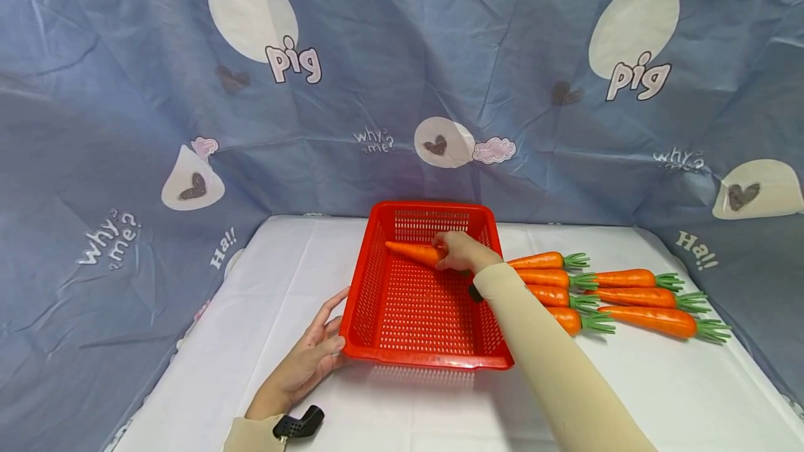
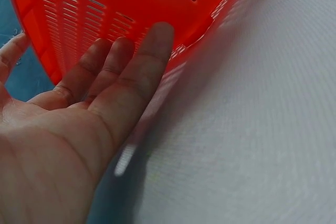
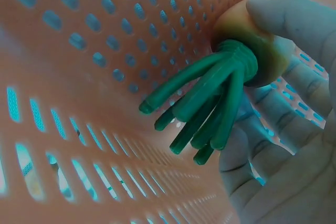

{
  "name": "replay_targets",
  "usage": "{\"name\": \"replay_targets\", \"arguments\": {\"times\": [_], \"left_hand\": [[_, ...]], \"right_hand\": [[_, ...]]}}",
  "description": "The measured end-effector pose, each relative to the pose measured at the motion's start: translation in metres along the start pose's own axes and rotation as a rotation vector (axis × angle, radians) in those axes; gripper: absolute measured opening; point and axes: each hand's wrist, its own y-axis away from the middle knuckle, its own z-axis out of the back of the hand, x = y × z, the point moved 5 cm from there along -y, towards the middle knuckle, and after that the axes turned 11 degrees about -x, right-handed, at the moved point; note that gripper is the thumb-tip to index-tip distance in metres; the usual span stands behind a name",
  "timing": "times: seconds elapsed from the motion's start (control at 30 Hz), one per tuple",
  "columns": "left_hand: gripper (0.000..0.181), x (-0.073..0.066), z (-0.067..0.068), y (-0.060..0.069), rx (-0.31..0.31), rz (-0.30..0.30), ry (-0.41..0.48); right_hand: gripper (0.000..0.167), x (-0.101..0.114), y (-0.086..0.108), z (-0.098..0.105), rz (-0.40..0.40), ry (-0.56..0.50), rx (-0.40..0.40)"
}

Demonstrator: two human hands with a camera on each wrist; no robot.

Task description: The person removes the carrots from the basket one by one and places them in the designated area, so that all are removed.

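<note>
My right hand (image 1: 461,251) is inside the red plastic basket (image 1: 428,360) and grips an orange carrot (image 1: 411,251) near its leafy end. In the right wrist view the thumb lies across the thick end of the carrot (image 3: 231,30), and the green stems (image 3: 210,98) stick out past the hand. The carrot lies crosswise in the far part of the basket, its tip toward the left wall. Outside the basket's left side, my left hand (image 1: 308,358) has its fingers loosely extended against the perforated wall (image 2: 86,17), thumb by the near left corner.
Several carrots (image 1: 653,297) with green tops lie in two columns on the white tablecloth (image 1: 295,264), right of the basket. My right forearm hides the tips of some. A blue patterned cloth (image 1: 352,89) hangs behind the table.
</note>
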Motion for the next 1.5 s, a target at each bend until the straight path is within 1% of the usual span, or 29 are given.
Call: {"name": "replay_targets", "arguments": {"times": [0.13, 0.3, 0.47, 0.7, 0.87, 1.1, 1.3, 1.5], "left_hand": [[0.081, -0.003, 0.001, 0.0, 0.003, -0.007, -0.001], [0.082, -0.005, 0.0, 0.001, -0.002, 0.0, 0.001], [0.083, -0.003, -0.001, 0.001, -0.012, 0.02, -0.004], [0.083, 0.001, -0.001, 0.001, -0.015, 0.02, -0.007], [0.083, 0.001, -0.001, 0.002, -0.011, 0.022, 0.002], [0.082, 0.0, 0.0, 0.0, -0.011, 0.012, 0.005], [0.081, -0.001, -0.002, 0.001, -0.008, 0.013, 0.017], [0.082, -0.002, -0.002, 0.001, -0.013, 0.02, 0.019]], "right_hand": [[0.04, 0.002, -0.001, 0.002, 0.001, -0.019, -0.002], [0.037, 0.004, 0.0, 0.002, 0.028, -0.038, 0.0], [0.037, 0.002, 0.002, 0.001, 0.026, -0.038, -0.005], [0.036, 0.0, 0.005, -0.002, 0.013, -0.034, -0.001], [0.035, 0.003, 0.005, 0.001, 0.011, -0.031, 0.001], [0.038, 0.007, 0.006, 0.008, 0.016, 0.004, 0.049], [0.039, 0.01, 0.007, 0.012, 0.041, 0.047, 0.089], [0.041, 0.013, 0.009, 0.019, 0.044, 0.071, 0.096]]}}
